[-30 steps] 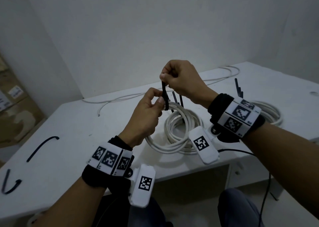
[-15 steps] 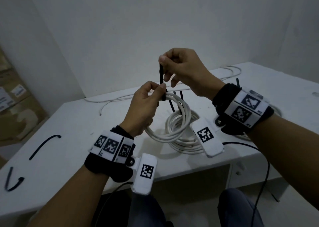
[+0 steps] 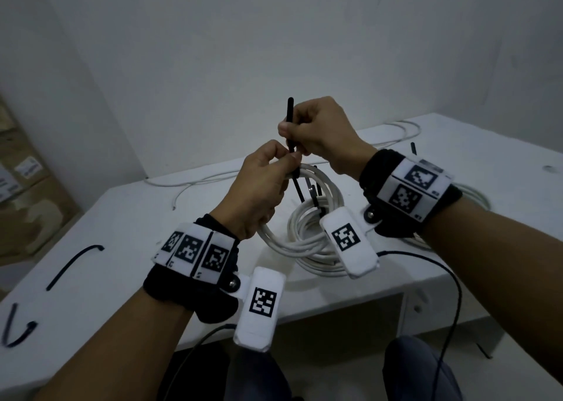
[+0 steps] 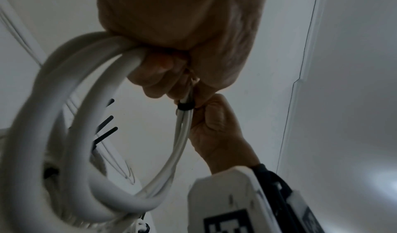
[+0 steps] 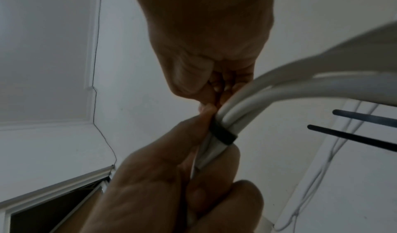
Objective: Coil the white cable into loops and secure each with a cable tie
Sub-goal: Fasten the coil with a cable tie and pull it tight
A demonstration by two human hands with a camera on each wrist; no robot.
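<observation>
The white cable coil (image 3: 304, 242) hangs from my left hand (image 3: 265, 184), its lower loops lying on the white table (image 3: 128, 233). That hand grips the top of the loops, thumb and forefinger pinching beside a black cable tie (image 3: 291, 117). The tie's band (image 5: 222, 135) is wrapped snugly round the strands. My right hand (image 3: 316, 132) grips the tie's tail just above the left hand, and the tail's tip sticks up past its fingers. In the left wrist view the band (image 4: 186, 106) sits between my left fingers (image 4: 159, 77) and the right hand (image 4: 214, 126).
Other black tie tails (image 3: 316, 187) stick up from the coil. A second white coil (image 3: 475, 199) lies behind my right wrist. Loose white cable (image 3: 213, 178) runs along the table's back. Spare black ties (image 3: 73, 266) lie at the left. Cardboard boxes (image 3: 27, 193) stand beyond the table's left end.
My right hand pulled the tie's tail upward, then took hold lower down near the left hand, so the tail's tip now shows above it. The top of the coil has risen slightly.
</observation>
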